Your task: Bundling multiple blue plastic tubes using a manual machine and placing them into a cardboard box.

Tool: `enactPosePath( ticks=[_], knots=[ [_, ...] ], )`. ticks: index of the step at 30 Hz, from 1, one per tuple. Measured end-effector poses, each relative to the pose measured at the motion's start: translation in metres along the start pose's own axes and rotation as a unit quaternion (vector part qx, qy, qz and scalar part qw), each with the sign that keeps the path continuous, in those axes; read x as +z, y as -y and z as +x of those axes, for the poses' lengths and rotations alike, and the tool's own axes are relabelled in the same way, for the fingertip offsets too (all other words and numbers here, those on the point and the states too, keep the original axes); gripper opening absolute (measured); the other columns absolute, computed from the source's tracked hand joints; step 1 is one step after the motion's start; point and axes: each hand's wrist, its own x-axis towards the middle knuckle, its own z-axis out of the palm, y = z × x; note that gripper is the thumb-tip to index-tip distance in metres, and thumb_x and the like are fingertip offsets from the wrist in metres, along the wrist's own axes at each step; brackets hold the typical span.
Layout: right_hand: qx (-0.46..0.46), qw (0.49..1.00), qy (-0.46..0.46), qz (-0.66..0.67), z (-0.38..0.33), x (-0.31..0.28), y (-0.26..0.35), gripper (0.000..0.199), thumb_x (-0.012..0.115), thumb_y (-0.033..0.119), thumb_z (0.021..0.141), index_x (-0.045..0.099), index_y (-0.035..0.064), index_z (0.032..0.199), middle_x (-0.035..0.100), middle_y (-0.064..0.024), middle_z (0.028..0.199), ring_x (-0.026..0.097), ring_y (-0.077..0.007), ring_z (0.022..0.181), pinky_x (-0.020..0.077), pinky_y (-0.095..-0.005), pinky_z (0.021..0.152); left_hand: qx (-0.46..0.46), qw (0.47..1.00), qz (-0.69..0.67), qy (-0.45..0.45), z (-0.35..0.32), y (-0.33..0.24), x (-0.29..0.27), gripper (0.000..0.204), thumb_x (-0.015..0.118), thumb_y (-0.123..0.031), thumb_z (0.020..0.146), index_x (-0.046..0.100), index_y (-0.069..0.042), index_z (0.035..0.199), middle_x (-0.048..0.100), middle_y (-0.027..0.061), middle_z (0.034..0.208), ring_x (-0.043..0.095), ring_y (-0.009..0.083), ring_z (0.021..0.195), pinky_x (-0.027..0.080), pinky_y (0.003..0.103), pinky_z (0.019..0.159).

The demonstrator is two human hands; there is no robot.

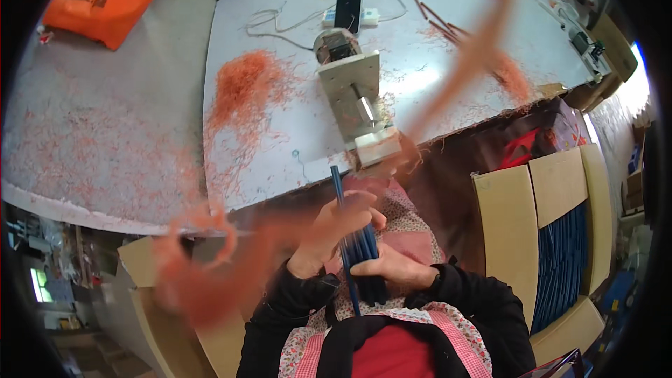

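Note:
Near my lap, my left hand (329, 227) is closed around a slim dark blue stick (338, 183), pencil-like in shape, whose upper end points toward the table. Against it, a bundle of similar dark blue sticks (362, 246) stands upright, gripped by my right hand (392, 266). Just beyond my hands, at the table's near edge, is a small machine (350, 87) with a motor, a metal plate and a shiny spindle. A pale block (378, 145) sits at its near end. My left fingertips are partly blurred.
Reddish shavings (245, 87) heap on the white table (280, 157). A phone (348, 12), cables and several reddish-brown sticks (441, 26) lie farther back. At right, a cardboard box (507, 217) holds many blue sticks (560, 266). An orange bag (105, 0) is far left. Blurred orange strands (462, 77) cross the view.

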Motion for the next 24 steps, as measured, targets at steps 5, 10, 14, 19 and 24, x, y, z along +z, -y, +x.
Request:
enactPosePath(
  ticks=[5, 10, 14, 19, 24],
  knots=[
    [0.003, 0.991, 0.014, -0.133, -0.007, -0.019, 0.005, 0.033, 0.064, 0.029, 0.088, 0.06, 0.0036, 0.108, 0.063, -0.0049, 0.099, 0.062, -0.018, 0.086, 0.0489, -0.0309, 0.074, -0.029, 0.996, -0.075, -0.036, -0.005, 0.0, 0.006, 0.049, 0.073, -0.02, 0.08, 0.05, 0.001, 0.118, 0.065, 0.0117, 0.091, 0.065, 0.0236, 0.087, 0.054, 0.036, 0.079],
    [-0.252, 0.815, -0.123, -0.508, 0.004, -0.067, 0.097, 0.044, 0.057, 0.036, 0.087, 0.058, 0.0061, 0.119, 0.061, -0.0192, 0.11, 0.061, -0.0354, 0.096, 0.0497, -0.0398, 0.079, -0.045, 0.997, -0.045, -0.052, -0.008, 0.001, 0.015, 0.048, 0.073, -0.015, 0.079, 0.05, 0.001, 0.118, 0.064, 0.0109, 0.093, 0.065, 0.022, 0.086, 0.053, 0.034, 0.08],
    [-0.406, 0.725, -0.048, -0.554, 0.038, -0.038, 0.118, 0.042, 0.054, 0.033, 0.089, 0.057, 0.0035, 0.118, 0.06, -0.0179, 0.117, 0.059, -0.0366, 0.103, 0.0472, -0.0411, 0.09, -0.034, 0.999, -0.002, -0.034, -0.002, 0.008, 0.026, 0.044, 0.074, -0.017, 0.078, 0.054, 0.001, 0.113, 0.063, 0.0105, 0.096, 0.064, 0.0198, 0.086, 0.053, 0.033, 0.078],
    [-0.312, 0.865, -0.063, -0.388, 0.04, -0.046, 0.089, 0.041, 0.051, 0.023, 0.093, 0.052, -0.0026, 0.125, 0.062, -0.0153, 0.114, 0.059, -0.0265, 0.107, 0.0458, -0.0372, 0.093, -0.028, 0.997, -0.052, -0.058, -0.005, 0.018, 0.017, 0.034, 0.069, -0.016, 0.084, 0.056, -0.001, 0.11, 0.064, 0.0099, 0.094, 0.064, 0.0198, 0.085, 0.053, 0.033, 0.076],
    [-0.179, 0.922, -0.135, -0.315, 0.013, -0.052, 0.025, 0.042, 0.058, 0.023, 0.093, 0.049, 0.0009, 0.128, 0.065, -0.0148, 0.099, 0.063, -0.0197, 0.09, 0.0498, -0.0322, 0.078, 0.073, 0.986, -0.101, -0.112, 0.014, 0.012, 0.004, 0.03, 0.066, -0.006, 0.085, 0.054, -0.002, 0.113, 0.065, 0.0113, 0.094, 0.065, 0.0207, 0.09, 0.054, 0.034, 0.079]
  ],
)
